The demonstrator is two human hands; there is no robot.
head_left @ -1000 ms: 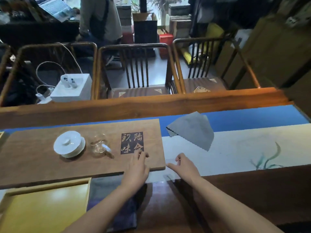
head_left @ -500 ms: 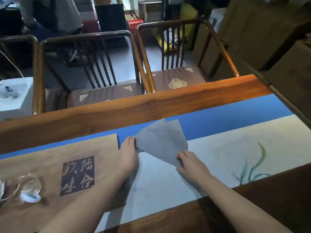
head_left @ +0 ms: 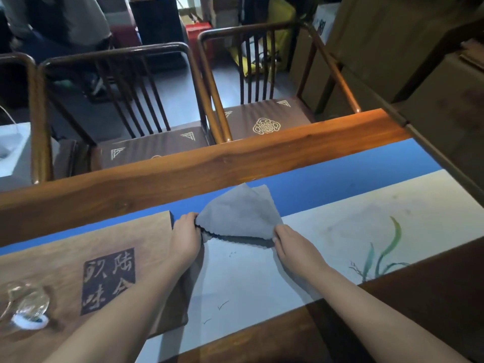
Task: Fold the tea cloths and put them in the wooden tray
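A grey tea cloth [head_left: 239, 213] with a zigzag edge lies on the blue and white table runner [head_left: 340, 229]. My left hand [head_left: 186, 237] pinches its near left corner. My right hand [head_left: 290, 242] pinches its near right corner. The near edge is lifted off the runner and casts a shadow beneath; the far part rests on the blue strip. The wooden tray is out of view.
A wooden tea board [head_left: 78, 260] with a dark inscribed square lies to the left, carrying a small glass pitcher [head_left: 25, 305]. Two wooden chairs [head_left: 262, 74] stand beyond the table's far rail. A person sits at the far left background.
Both hands reached forward from the tea board's front edge to the cloth, took hold of its near corners, and have now raised that edge. The view shifted right and down.
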